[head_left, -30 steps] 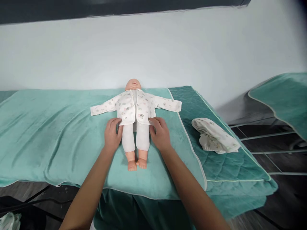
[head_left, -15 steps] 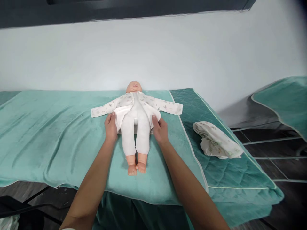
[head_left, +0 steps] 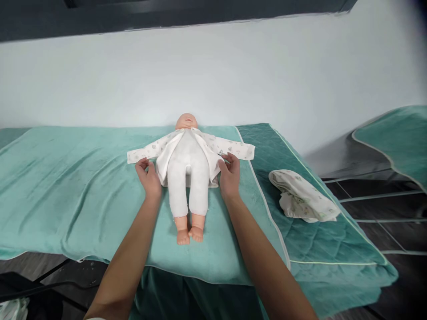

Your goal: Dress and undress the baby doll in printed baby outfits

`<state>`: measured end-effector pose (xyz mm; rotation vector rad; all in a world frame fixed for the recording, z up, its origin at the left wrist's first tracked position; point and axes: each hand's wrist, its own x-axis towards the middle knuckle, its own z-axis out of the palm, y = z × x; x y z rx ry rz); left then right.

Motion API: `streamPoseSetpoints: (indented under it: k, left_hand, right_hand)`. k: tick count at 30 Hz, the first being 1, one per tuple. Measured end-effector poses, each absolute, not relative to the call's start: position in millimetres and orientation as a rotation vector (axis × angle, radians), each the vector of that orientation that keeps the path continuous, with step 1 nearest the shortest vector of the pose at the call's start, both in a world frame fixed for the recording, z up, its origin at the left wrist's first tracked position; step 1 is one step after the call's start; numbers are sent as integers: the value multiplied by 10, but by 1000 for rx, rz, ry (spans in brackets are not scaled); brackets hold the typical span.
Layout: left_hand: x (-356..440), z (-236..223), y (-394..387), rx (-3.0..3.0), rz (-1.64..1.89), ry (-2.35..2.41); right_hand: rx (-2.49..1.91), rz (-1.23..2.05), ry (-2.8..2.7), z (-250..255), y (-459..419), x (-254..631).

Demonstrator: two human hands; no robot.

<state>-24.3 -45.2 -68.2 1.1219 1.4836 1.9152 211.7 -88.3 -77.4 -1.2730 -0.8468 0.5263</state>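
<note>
A baby doll [head_left: 188, 153] in a white bodysuit lies on its back, head toward the wall and bare feet toward me. A white printed baby jacket [head_left: 156, 146] is on it with sleeves spread sideways; both front panels are folded outward, baring the bodysuit's chest. Beside the jacket's left flap is my left hand [head_left: 149, 178], its fingers apart and nothing seen in them. My right hand [head_left: 230, 177] is at the right flap's outer edge, thumb and fingers parted, thumb against or very near the cloth.
The doll rests on a light green blanket [head_left: 83, 191] over a quilted darker green bed cover [head_left: 316, 242]. A folded printed white cloth [head_left: 303, 195] lies on the right. Behind stands a white wall [head_left: 213, 75]; a metal rack [head_left: 383, 195] is at far right.
Both hands took the jacket's front panels by their lower edges and turned them outward, uncovering the bodysuit. Since then the hands have moved slightly apart and their fingers have loosened.
</note>
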Motion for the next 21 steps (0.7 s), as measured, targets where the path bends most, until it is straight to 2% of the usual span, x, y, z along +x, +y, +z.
streamPoseSetpoints:
  k: [4,7,11,21]
  left_hand:
    - [-200,-617,-582,1557,1883,1455]
    - [-154,-585,-624,1733,1678,1275]
    - [-130,-575,-607,1668,1455,1188]
    - [-157,-609,-568,1617,1450,1223]
  right_hand:
    - [-1280,291,-1194,-683,-1021,2054]
    - [-1280,317,-1476,-651,-1059,2020]
    - [-1296,432,-1519,-679,-1021,2026]
    - [-1319,434,-1505,-681,-1019,2026]
